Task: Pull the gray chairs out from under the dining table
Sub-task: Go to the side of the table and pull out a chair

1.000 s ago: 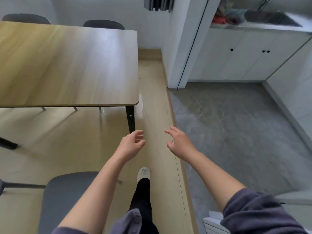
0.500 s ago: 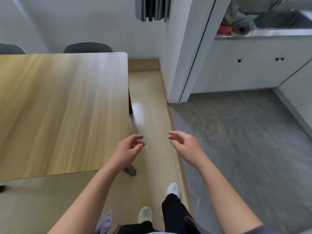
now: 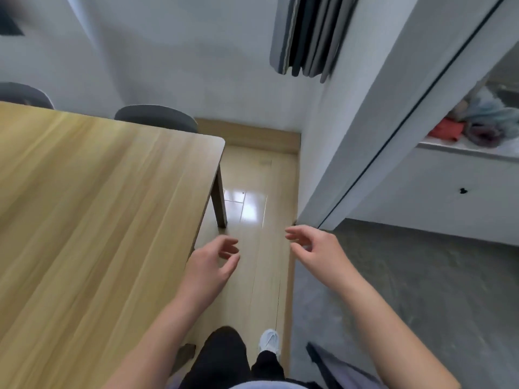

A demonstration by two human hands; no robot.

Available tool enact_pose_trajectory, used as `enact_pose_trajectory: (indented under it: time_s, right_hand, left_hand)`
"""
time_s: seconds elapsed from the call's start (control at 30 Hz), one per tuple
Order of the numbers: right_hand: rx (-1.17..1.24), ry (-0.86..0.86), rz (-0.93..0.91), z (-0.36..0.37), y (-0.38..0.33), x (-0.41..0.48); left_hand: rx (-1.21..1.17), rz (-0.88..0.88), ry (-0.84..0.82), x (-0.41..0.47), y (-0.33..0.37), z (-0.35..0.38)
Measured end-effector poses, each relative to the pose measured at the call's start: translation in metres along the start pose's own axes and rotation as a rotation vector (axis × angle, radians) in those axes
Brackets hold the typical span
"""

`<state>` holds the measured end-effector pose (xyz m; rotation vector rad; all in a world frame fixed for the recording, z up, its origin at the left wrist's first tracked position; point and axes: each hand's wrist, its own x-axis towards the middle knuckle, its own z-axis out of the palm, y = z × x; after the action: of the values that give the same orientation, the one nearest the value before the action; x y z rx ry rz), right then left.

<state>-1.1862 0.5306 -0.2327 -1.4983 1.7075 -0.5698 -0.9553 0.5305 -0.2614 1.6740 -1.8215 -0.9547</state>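
Since the earlier frame the person has walked forward along the table's short end, so the near corner has slipped out of view and the far corner now sits ahead. Two gray chairs stand tucked at the far long side of the table (image 3: 98, 206), against the wall: only the rounded top of the nearer chair back (image 3: 156, 118) shows above the far edge near the corner, and a second chair back (image 3: 24, 94) shows farther left. Both hands hang in the air over the wooden floor (image 3: 252, 178), well short of the chairs and holding nothing. The left hand (image 3: 209, 265) is just beside the table's right edge, fingers loosely curled and apart. The right hand (image 3: 316, 249) is level with it, fingers spread and slightly bent. A dark table leg (image 3: 219, 200) stands beyond them. A white shoe (image 3: 269, 341) is planted on the floor below.
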Motion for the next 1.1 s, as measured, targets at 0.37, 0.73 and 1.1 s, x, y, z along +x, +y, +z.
enact_pose_trajectory:
  time_s: [0.37,0.73,1.1]
  right_hand:
    - [0.2,0.008,-0.037,-0.054,-0.035,0.222]
    - [0.14,-0.045,-0.093,-0.083,-0.123,0.486]
    - [-0.138,-0.525,-0.439,-0.015,-0.212,0.742]
  left_hand:
    - [-0.244,-0.178,0.184,0.205,0.003,-0.006]
    - [-0.174,-0.171,0.21,0.474,0.005,-0.08]
    - [-0.19,-0.628,0.614,0.593,-0.086,-0.125]
